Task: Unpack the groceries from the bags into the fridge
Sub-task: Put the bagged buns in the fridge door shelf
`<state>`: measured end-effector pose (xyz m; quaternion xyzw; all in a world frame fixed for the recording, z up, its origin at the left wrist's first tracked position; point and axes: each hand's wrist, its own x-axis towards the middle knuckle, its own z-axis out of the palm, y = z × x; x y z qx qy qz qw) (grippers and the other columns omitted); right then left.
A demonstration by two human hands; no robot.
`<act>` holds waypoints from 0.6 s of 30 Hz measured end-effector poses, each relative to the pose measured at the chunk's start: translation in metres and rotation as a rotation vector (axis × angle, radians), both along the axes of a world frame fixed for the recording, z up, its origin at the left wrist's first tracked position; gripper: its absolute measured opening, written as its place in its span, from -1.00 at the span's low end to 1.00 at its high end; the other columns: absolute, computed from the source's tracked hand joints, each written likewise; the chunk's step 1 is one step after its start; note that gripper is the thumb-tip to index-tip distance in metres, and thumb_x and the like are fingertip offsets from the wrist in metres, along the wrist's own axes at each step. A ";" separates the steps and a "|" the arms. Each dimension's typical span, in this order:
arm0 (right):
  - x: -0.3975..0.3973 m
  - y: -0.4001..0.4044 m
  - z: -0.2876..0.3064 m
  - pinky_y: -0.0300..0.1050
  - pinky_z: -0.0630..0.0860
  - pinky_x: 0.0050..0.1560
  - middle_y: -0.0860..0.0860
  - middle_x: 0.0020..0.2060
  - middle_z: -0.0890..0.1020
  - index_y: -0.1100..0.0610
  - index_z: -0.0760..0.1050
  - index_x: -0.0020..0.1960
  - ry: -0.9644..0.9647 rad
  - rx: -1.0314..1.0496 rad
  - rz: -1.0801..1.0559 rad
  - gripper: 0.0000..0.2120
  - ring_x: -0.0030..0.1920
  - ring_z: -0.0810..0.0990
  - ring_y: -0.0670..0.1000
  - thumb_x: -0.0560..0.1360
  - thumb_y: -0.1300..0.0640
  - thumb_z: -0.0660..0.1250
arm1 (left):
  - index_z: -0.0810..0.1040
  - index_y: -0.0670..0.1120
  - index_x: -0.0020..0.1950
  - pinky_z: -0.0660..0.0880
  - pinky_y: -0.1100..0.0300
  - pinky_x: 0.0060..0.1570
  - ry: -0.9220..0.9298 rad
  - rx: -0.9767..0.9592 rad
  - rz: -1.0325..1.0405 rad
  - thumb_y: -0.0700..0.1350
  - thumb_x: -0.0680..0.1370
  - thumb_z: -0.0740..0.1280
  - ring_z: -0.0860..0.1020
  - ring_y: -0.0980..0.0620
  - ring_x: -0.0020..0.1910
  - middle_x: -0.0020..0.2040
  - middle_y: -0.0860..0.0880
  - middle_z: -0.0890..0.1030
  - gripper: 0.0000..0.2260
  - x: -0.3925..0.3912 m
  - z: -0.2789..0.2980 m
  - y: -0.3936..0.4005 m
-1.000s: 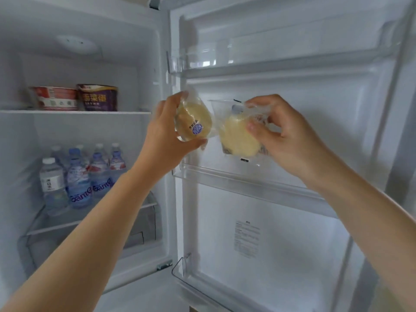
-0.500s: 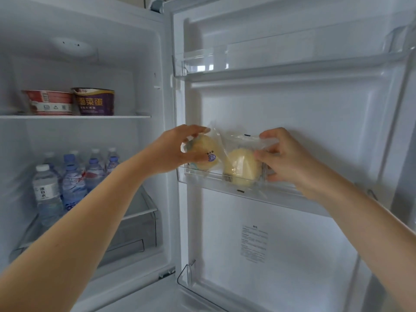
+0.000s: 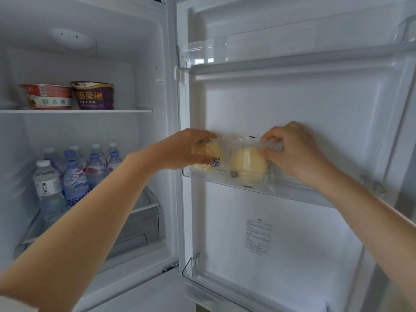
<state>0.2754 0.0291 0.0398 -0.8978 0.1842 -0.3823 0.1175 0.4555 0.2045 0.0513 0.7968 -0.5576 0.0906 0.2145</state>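
Both hands grip 2 wrapped buns in the middle door shelf: left hand clasping the left bun, right hand pinching the right bun by its crinkly wrapper. They look light and squashable; better held by the film.

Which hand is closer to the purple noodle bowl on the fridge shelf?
Left. The left hand is at the door shelf's fridge-side end, nearer the purple noodle bowl; the right hand is farther along the door.

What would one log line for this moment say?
left hand: holding wrapped bun | right hand: holding second wrapped bun | place: middle door shelf
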 end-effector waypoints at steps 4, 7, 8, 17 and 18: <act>-0.004 0.001 -0.003 -0.16 0.35 0.03 0.06 0.03 0.48 0.02 0.48 0.24 0.032 0.011 -0.041 -0.65 -0.03 0.46 0.04 0.47 0.03 0.39 | 0.25 0.06 0.52 0.11 0.29 0.32 -0.058 0.009 0.001 0.08 0.53 0.36 0.16 0.06 0.51 0.48 0.06 0.31 -0.41 -0.003 -0.007 0.003; -0.010 0.009 -0.005 -0.09 0.40 0.15 0.08 0.16 0.51 0.03 0.41 0.32 0.004 0.013 -0.068 -0.57 0.15 0.50 0.11 0.47 0.01 0.36 | 0.27 0.10 0.50 0.10 0.27 0.35 -0.061 -0.085 0.000 0.05 0.55 0.36 0.17 0.08 0.51 0.50 0.10 0.28 -0.45 -0.007 -0.015 0.011; -0.013 0.014 -0.006 -0.12 0.36 0.17 0.07 0.21 0.49 0.03 0.38 0.35 -0.001 0.013 -0.062 -0.54 0.21 0.47 0.10 0.48 0.00 0.35 | 0.29 0.11 0.49 0.14 0.30 0.32 -0.060 -0.130 -0.009 0.02 0.55 0.37 0.24 0.09 0.47 0.48 0.11 0.31 -0.47 -0.009 -0.019 0.013; -0.047 0.071 -0.026 -0.03 0.43 0.29 -0.06 0.21 0.54 0.02 0.45 0.30 -0.186 0.081 0.148 -0.64 0.20 0.50 -0.04 0.51 0.09 0.34 | 0.52 0.05 0.28 0.26 0.60 0.07 -0.022 -0.517 -0.053 -0.17 0.55 0.35 0.43 0.24 0.09 0.15 0.19 0.52 -0.68 -0.060 -0.065 0.036; -0.052 0.077 -0.032 -0.02 0.44 0.28 -0.07 0.19 0.55 0.03 0.46 0.28 -0.195 0.094 0.169 -0.65 0.21 0.51 -0.06 0.51 0.10 0.34 | 0.54 0.04 0.26 0.31 0.53 0.11 -0.007 -0.542 -0.075 -0.18 0.54 0.34 0.44 0.23 0.07 0.12 0.20 0.53 -0.70 -0.067 -0.072 0.038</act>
